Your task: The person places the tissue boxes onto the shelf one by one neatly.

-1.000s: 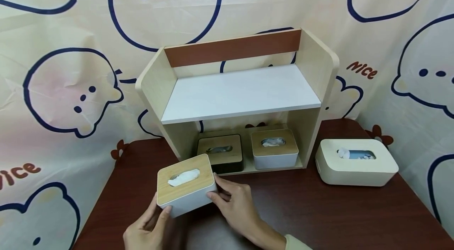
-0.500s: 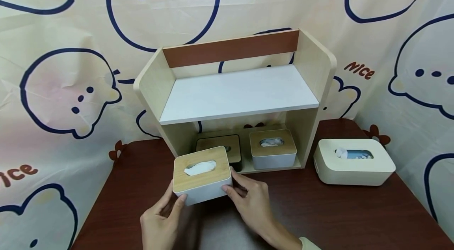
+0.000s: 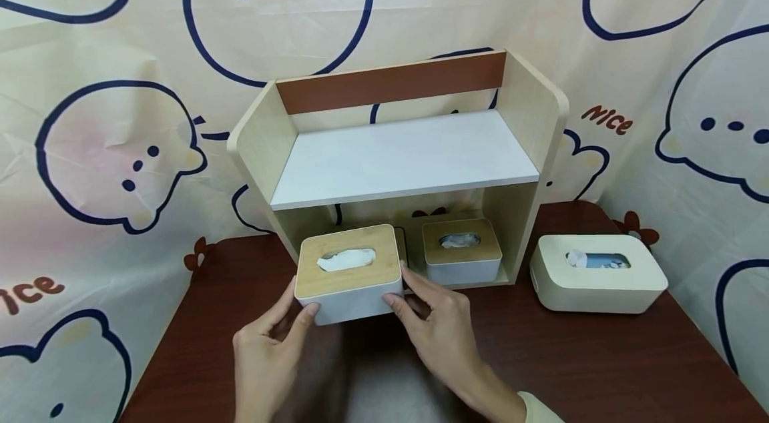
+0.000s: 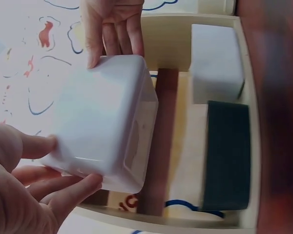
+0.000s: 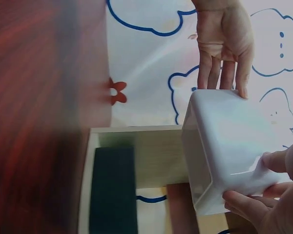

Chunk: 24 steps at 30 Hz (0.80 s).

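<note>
Both hands hold a white tissue box (image 3: 357,305) with a bamboo lid (image 3: 378,243) and a white tissue in its slot. My left hand (image 3: 267,349) pinches its left end, thumb on the front corner. At the opposite end, my right hand (image 3: 441,326) grips with thumb in front and fingers along the side. The box is raised before the shelf unit's lower left part, as the wrist views show its underside (image 4: 100,112). Behind it a dark tissue box (image 4: 228,156) is mostly hidden in the head view. A second white tissue box (image 3: 464,269) stands on the lower shelf, right side.
The wooden shelf unit (image 3: 551,106) has a white upper shelf (image 3: 402,156) and a brown back rail (image 3: 396,83). On the dark red table (image 3: 577,356), a cream tissue box (image 3: 601,293) stands right of the unit. A cartoon-printed cloth (image 3: 108,263) hangs behind.
Both hands have carried the white tissue box right and up in the head view, towards the shelf. It has turned straighter to the unit and now covers most of the dark tissue box.
</note>
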### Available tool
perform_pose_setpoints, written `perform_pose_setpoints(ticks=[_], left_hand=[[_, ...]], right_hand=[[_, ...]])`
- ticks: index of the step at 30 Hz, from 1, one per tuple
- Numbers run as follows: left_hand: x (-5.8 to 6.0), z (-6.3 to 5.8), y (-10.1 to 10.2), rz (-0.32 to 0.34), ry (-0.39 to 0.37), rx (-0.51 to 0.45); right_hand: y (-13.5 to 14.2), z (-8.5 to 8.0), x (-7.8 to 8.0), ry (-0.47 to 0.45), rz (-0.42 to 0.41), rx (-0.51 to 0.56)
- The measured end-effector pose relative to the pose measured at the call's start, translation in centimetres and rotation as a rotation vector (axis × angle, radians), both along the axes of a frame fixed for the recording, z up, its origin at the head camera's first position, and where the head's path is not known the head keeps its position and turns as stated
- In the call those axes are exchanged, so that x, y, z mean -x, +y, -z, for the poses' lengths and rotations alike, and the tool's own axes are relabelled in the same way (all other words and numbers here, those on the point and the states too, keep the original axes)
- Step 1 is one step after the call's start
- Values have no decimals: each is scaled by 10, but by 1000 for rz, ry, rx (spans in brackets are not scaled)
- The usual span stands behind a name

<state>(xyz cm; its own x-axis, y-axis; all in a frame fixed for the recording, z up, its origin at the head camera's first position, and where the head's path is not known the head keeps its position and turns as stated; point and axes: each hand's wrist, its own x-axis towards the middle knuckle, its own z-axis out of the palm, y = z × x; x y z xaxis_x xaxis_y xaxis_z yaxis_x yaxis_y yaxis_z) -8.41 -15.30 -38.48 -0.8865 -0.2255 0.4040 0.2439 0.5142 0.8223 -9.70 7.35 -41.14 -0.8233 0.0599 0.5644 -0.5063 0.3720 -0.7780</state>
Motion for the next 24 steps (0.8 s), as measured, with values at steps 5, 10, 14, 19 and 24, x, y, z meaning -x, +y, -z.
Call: perform_pose_setpoints(ticks=[5,10,14,19,24], left_hand=[[1,-14,-4,15,8,17],[2,-27,-7,31,24,23],[2,-38,-9,41,31,12],[2,-52,-10,48,30,-2],[2,-61,-11,32,48,24]], right_hand=[[3,-14,0,-7,-21,-20],[3,-28,1,-5,-47,-21],[2,-39,2,17,-56,-32],[1,-50,1,69,-32,-107],[0,-61,3,114,-35,-143]])
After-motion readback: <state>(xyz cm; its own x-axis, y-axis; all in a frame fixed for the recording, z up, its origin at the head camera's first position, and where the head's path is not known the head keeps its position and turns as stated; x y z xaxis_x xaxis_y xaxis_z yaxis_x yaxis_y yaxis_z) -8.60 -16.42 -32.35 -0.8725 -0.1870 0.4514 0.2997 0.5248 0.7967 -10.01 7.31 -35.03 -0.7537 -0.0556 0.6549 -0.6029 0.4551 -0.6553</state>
